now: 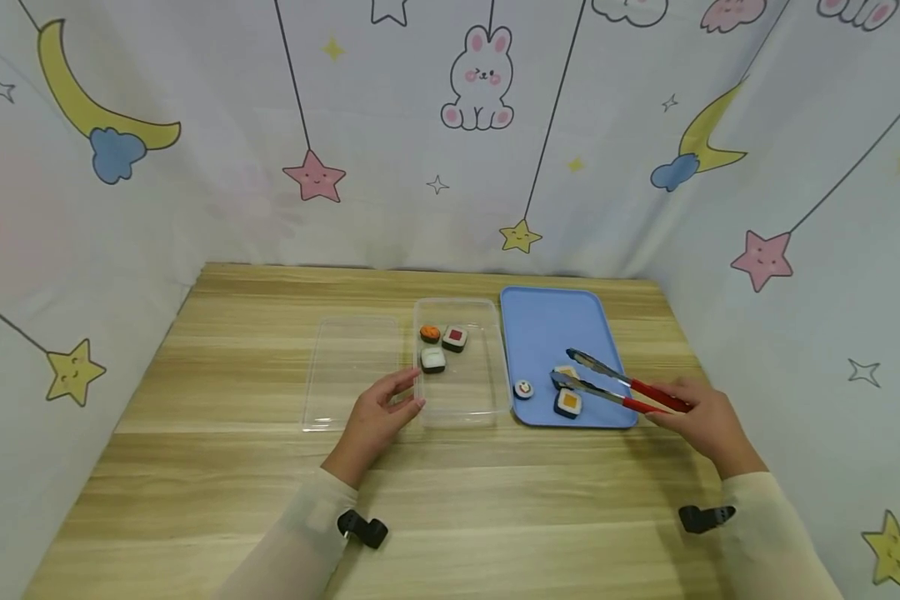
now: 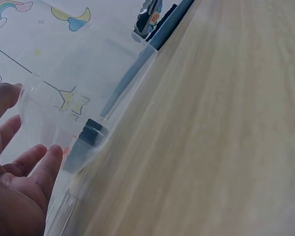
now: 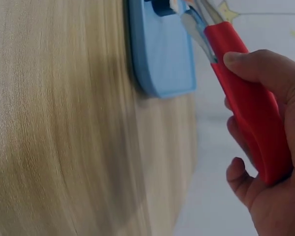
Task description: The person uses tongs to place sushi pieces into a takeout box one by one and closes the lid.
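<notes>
My right hand grips a pair of metal tongs by their red handles, the thumb along one side. The tong tips stand apart over the blue tray, around a sushi piece that they partly cover in the head view. Two more pieces lie on the tray near its front: a sushi roll with an orange-yellow centre and a small round roll. At the left wall of a clear plastic box, my left hand rests its loosely spread fingertips. Three sushi pieces sit inside the box.
A clear flat lid lies on the wooden table left of the box. The box stands close beside the tray. A white patterned curtain rises behind the table and along both sides.
</notes>
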The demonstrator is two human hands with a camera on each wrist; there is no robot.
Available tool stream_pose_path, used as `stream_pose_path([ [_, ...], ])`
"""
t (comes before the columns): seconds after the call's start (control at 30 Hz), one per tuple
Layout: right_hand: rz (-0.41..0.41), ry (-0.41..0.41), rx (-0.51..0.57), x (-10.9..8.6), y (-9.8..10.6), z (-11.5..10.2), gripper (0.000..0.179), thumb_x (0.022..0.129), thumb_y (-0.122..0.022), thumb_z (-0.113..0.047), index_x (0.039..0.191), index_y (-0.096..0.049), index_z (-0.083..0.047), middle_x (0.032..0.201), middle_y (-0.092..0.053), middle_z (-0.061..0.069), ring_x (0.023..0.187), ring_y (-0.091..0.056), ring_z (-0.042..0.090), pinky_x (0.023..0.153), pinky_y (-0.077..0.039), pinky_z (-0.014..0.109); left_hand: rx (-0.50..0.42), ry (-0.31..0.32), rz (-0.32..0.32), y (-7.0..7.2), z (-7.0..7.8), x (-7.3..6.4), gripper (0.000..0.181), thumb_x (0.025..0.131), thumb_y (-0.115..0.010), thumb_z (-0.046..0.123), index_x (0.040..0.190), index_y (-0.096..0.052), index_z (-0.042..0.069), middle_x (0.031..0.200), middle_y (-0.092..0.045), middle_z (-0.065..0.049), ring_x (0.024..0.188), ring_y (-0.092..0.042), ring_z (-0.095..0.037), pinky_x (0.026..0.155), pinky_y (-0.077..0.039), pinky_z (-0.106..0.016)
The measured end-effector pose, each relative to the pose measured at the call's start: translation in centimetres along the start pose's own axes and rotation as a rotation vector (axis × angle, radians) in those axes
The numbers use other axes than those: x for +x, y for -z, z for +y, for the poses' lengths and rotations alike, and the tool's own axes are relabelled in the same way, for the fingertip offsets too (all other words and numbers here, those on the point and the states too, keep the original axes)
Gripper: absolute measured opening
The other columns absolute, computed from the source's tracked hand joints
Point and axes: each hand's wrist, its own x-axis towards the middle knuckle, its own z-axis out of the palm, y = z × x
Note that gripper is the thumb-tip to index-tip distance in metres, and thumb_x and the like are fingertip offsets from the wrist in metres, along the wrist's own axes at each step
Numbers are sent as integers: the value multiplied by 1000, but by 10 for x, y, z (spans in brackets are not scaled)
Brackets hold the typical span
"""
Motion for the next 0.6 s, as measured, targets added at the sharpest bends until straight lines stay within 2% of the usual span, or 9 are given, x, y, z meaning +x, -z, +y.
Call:
stream_pose_path([
  [0.3, -28, 18, -38, 3, 3, -3, 53, 84, -89, -34, 125, -75, -3, 108, -71, 15, 93, -61, 29, 69, -54, 33, 18, -11, 2, 0, 1, 0, 50, 94, -76, 3, 142, -60, -1, 153, -52, -16, 138, -53, -37, 104, -54, -28],
  [0.47, -46, 31, -51, 7, 6, -5, 53, 85, -89, -34, 124, -75, -1, 110, -72, 18, 94, -64, 32, 71, -56, 36, 10, -7, 1, 1, 1, 0, 49, 94, -76, 4, 141, -62, 2, 152, -53, -14, 137, -54, -35, 103, -55, -27],
  [0.6, -35, 39, -64, 7, 7, -7, 52, 83, -90, -35, 121, -77, -3, 110, -72, 19, 93, -62, 31, 70, -55, 34, 2, -3, -5, 1, 1, 0, 50, 94, -76, 4, 142, -61, 0, 153, -53, -13, 138, -54, -35, 103, -54, -27],
])
